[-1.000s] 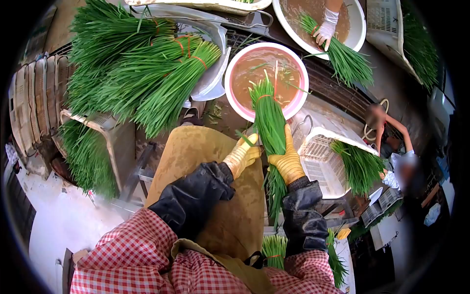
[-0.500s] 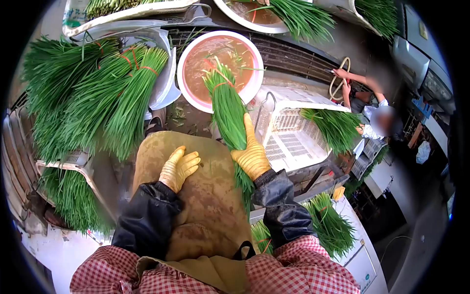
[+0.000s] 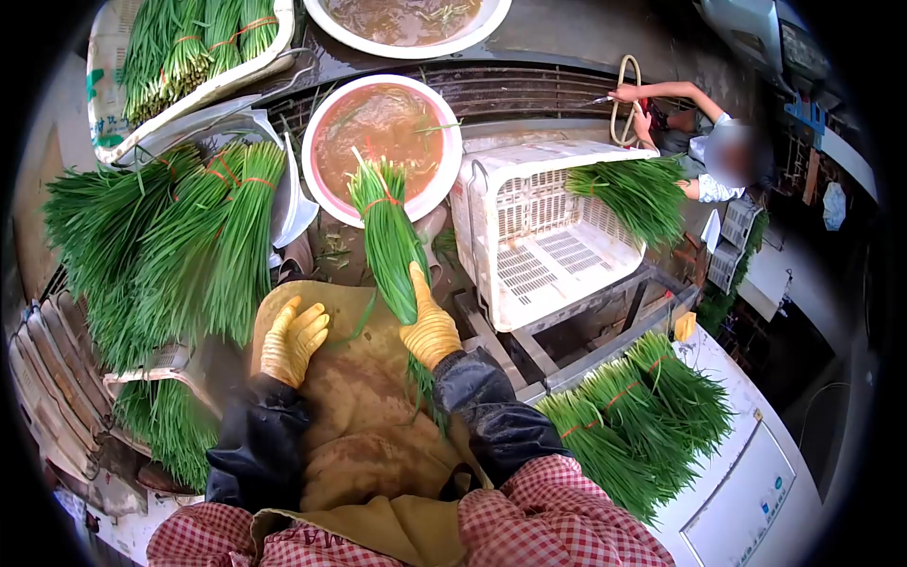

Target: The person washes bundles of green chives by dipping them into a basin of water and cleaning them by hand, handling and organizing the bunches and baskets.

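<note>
My right hand (image 3: 431,326), in a yellow glove, is wrapped round the leafy part of a green bundle (image 3: 391,255). A red band circles the bundle near its pale cut ends, which lie at the near rim of the pink-lined basin (image 3: 316,128) of muddy water. The leaf tips hang down beside my right sleeve. Over the left part of the brown apron (image 3: 368,416), my gloved left hand (image 3: 295,342) has its fingers apart and holds nothing.
Banded bundles (image 3: 203,246) lie piled at the left. A white crate (image 3: 501,274) with one bundle in it stands right of the basin. More bundles (image 3: 642,416) lie on a white surface at the lower right. A person (image 3: 699,142) holds a hose at the upper right.
The view has turned to the right. My left hand has come off the bundle and moved left, opening. My right hand has kept its hold. The co-worker's gloved hand has left the view.
</note>
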Available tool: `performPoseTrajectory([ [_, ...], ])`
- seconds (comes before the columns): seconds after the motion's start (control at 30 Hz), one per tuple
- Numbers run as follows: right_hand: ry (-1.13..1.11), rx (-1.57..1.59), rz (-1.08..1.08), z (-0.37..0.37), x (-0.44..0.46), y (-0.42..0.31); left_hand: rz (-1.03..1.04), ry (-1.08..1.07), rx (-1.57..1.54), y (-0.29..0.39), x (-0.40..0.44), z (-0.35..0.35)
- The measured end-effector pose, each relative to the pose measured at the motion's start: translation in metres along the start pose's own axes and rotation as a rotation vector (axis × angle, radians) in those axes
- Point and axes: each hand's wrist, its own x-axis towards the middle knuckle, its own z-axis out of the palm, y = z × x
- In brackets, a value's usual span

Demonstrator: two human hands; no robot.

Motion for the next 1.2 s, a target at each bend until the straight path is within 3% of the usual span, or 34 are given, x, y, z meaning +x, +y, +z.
performPoseTrajectory([
  [0.1, -0.070, 0.019, 0.050, 0.007, 0.027, 0.015, 0.041, 0.027, 0.021, 0.001, 0.002, 0.009],
  [0.17, -0.399, -0.289, 0.100, 0.021, 0.063, 0.055, 0.056, 0.018, 0.075, 0.001, 0.003, 0.018],
  [0.27, -0.325, -0.170, -0.012, -0.061, 0.041, 0.048, 0.153, -0.002, 0.218, 0.004, 0.012, 0.040],
  [0.37, -0.367, -0.169, 0.086, -0.156, -0.019, 0.038, 0.232, 0.011, 0.285, 0.002, 0.023, 0.087],
  [0.43, -0.178, -0.132, -0.063, -0.201, -0.061, 0.076, 0.264, -0.037, 0.385, -0.001, 0.040, 0.119],
  [0.5, -0.259, 0.033, 0.191, -0.261, -0.108, 0.090, 0.319, -0.078, 0.490, -0.011, 0.053, 0.162],
  [0.57, -0.127, 0.175, 0.065, -0.298, -0.142, 0.134, 0.411, -0.085, 0.603, -0.025, 0.070, 0.209],
  [0.63, -0.095, 0.132, 0.142, -0.333, -0.151, 0.161, 0.595, -0.180, 0.713, -0.054, 0.114, 0.236],
  [0.7, -0.048, 0.086, 0.298, -0.353, -0.132, 0.197, 0.743, -0.199, 0.844, -0.082, 0.155, 0.266],
  [0.77, -0.003, -0.001, 0.422, -0.361, -0.091, 0.249, 1.007, -0.010, 1.482, -0.091, 0.169, 0.299],
  [0.83, 0.026, -0.031, 0.346, -0.363, -0.039, 0.325, 0.964, 0.029, 1.731, -0.099, 0.182, 0.328],
  [0.9, 0.018, 0.022, 0.415, -0.369, 0.014, 0.369, 0.951, 0.136, 2.035, -0.105, 0.207, 0.338],
  [0.97, 0.002, -0.043, 0.443, -0.379, 0.063, 0.409, 0.779, 0.095, 2.204, -0.101, 0.222, 0.349],
  [1.03, -0.009, -0.076, 0.460, -0.391, 0.101, 0.433, 0.752, 0.007, 2.227, -0.099, 0.246, 0.334],
  [1.17, -0.060, -0.179, 0.484, -0.422, 0.152, 0.465, 0.922, -0.039, 2.057, -0.103, 0.262, 0.306],
  [1.2, -0.041, -0.264, 0.485, -0.430, 0.165, 0.474, 0.842, -0.005, 2.021, -0.105, 0.259, 0.309],
])
